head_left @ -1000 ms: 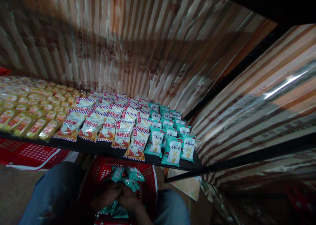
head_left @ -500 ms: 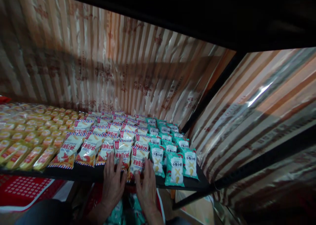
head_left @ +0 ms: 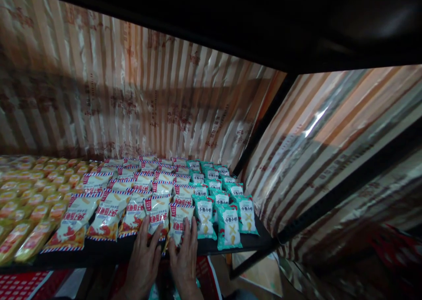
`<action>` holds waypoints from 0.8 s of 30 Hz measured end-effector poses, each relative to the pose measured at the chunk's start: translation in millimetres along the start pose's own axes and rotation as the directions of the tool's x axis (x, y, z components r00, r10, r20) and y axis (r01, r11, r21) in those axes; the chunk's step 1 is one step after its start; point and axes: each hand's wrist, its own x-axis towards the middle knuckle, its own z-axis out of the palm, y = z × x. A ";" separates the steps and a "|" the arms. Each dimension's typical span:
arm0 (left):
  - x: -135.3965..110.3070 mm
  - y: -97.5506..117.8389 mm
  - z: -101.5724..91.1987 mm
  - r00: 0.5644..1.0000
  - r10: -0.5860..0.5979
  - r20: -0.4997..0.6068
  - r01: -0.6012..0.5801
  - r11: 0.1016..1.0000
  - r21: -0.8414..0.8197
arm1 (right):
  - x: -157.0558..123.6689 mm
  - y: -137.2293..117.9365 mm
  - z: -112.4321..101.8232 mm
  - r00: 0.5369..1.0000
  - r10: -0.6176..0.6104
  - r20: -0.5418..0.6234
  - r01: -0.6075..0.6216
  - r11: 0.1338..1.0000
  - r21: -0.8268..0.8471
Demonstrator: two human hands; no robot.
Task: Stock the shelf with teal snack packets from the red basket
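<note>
White-and-orange snack bags with red lettering [head_left: 104,214] stand in rows on a black shelf [head_left: 108,252]. My left hand [head_left: 143,258] is at the shelf's front edge, fingers stretched out against the lower part of a front bag [head_left: 157,210]. Beside it, my right hand [head_left: 183,259] rests on the bottom of the neighbouring front bag [head_left: 178,216], thumb on one side and fingers apart on the other. My fingers partly cover both bags. Right of them stand rows of teal-and-white snack bags [head_left: 230,225].
Yellow-wrapped packs [head_left: 36,240] fill the shelf's left side. Striped plastic sheeting [head_left: 141,93] hangs behind, and a dark metal post [head_left: 263,120] rises at the corner. Below are a red basket [head_left: 20,284] and a red container [head_left: 209,276] under my hands, with teal packages inside.
The view has shifted, so the shelf's bags appear lower and further left. Both hands stay at the same two front bags; my right fingers now lie higher over theirs.
</note>
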 end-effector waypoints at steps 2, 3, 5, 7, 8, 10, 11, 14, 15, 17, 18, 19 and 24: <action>-2.7 -5.1 3.5 1.000 0.018 -0.016 -0.018 1.000 -0.002 | 2.9 -0.1 1.5 1.000 -0.004 -0.031 0.004 1.000 0.013; -3.2 -6.6 4.8 0.999 0.026 -0.023 -0.026 1.000 0.000 | 5.4 -0.3 1.7 0.999 -0.007 -0.040 0.007 1.000 0.016; -2.5 -6.8 5.8 0.999 0.039 -0.032 -0.039 0.999 -0.005 | 11.9 -0.7 1.3 0.998 -0.013 -0.055 0.014 1.000 0.011; -0.2 -5.1 5.0 0.999 0.036 -0.040 -0.037 0.999 -0.024 | 19.0 -0.4 0.7 0.998 -0.015 -0.068 0.016 1.000 0.003; 1.0 -4.3 4.3 0.999 0.033 -0.041 -0.034 0.999 -0.038 | 22.2 0.0 0.6 0.997 -0.017 -0.073 0.016 1.000 -0.002; 2.7 -4.5 3.3 0.999 0.025 -0.041 -0.028 0.998 -0.059 | 27.0 1.4 0.7 0.997 -0.017 -0.076 0.016 1.000 -0.012; 2.9 -5.6 3.3 0.999 0.026 -0.039 -0.028 0.998 -0.065 | 28.4 2.2 1.0 0.997 -0.018 -0.072 0.017 1.000 -0.019; 2.5 -10.8 4.3 0.999 0.032 -0.024 -0.033 0.997 -0.075 | 28.8 4.3 2.6 0.998 -0.025 -0.059 0.023 0.999 -0.042; 2.4 -12.2 4.6 0.999 0.035 -0.023 -0.037 0.996 -0.076 | 27.9 4.8 3.4 0.998 -0.028 -0.055 0.026 0.999 -0.047; 3.2 -13.6 4.7 0.999 0.043 -0.030 -0.045 0.996 -0.074 | 25.5 5.2 5.3 0.998 -0.032 -0.049 0.030 0.998 -0.056; 3.9 -13.7 4.4 0.998 0.046 -0.035 -0.048 0.996 -0.070 | 24.1 5.1 6.3 0.998 -0.033 -0.044 0.030 0.998 -0.062; 4.8 -13.6 4.1 0.998 0.052 -0.041 -0.054 0.996 -0.065 | 22.8 5.0 7.4 0.999 -0.031 -0.038 0.028 0.997 -0.071; 9.5 -16.4 2.8 0.992 0.113 -0.063 -0.116 0.993 -0.037 | 18.0 4.2 12.0 0.999 -0.032 -0.025 0.029 0.995 -0.100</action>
